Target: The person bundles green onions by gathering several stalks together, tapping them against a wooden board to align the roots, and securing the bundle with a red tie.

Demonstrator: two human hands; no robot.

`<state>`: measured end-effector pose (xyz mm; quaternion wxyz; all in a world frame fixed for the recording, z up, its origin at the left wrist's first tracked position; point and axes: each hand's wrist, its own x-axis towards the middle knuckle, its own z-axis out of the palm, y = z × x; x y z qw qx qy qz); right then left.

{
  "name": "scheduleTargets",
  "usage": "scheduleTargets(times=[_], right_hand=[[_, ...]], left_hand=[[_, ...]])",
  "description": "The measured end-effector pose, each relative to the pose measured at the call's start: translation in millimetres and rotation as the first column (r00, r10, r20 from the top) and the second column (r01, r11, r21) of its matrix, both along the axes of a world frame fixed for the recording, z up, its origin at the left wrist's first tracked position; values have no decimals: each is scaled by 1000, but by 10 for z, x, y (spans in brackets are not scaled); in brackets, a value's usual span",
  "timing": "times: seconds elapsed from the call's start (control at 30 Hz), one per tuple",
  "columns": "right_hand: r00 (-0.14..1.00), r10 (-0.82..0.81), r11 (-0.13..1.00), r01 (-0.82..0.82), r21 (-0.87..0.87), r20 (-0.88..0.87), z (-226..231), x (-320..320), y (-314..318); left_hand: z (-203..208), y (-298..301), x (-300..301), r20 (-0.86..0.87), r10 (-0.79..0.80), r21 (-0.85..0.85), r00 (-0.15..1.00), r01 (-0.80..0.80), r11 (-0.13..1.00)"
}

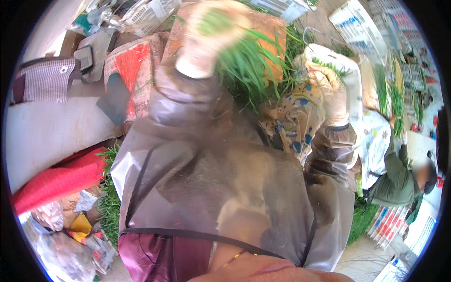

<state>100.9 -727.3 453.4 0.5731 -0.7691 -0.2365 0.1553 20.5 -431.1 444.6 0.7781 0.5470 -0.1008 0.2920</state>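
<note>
At the top centre my left hand (211, 40), smeared by motion, is closed round a bunch of long-leaved greens (249, 61). The leaves fan out to its right, over an orange-brown board (273, 35). My right hand (329, 87) is raised at the near side of a white plastic crate (354, 75). Its fingers are curled and pressed together; whether anything small is in them I cannot make out. Below it lies a tan cloth with blue spots (300, 113). More green leaves show inside the crate, just behind the hand.
Red strips (129, 63) lie on a worn block to the left, beside a checked cloth (47, 80). White baskets (359, 26) stand at the back. A person in a green jacket (394, 176) is at the right, near upright green stalks (398, 103). Plastic bags (61, 249) lie lower left.
</note>
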Motion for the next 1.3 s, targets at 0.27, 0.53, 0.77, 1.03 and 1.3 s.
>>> scheduleTargets(times=[0.27,0.53,0.77,1.03,1.3], right_hand=[[996,-7,986,-8,167,89,146,-393,80],[908,92,980,-9,-200,409,108,-751,927],[899,-71,997,73,13,433,331,-575,859],[1000,-7,979,3,206,14,308,-518,526],[852,150,985,-83,-154,501,-12,-896,634]], left_hand=[[-521,1014,-243,194,82,-602,978,53,796],[-482,949,-419,215,130,-612,968,29,791],[-423,869,-612,197,101,-611,975,41,791],[-533,850,-631,190,103,-631,976,41,774],[-573,859,-552,127,131,-680,983,-9,733]])
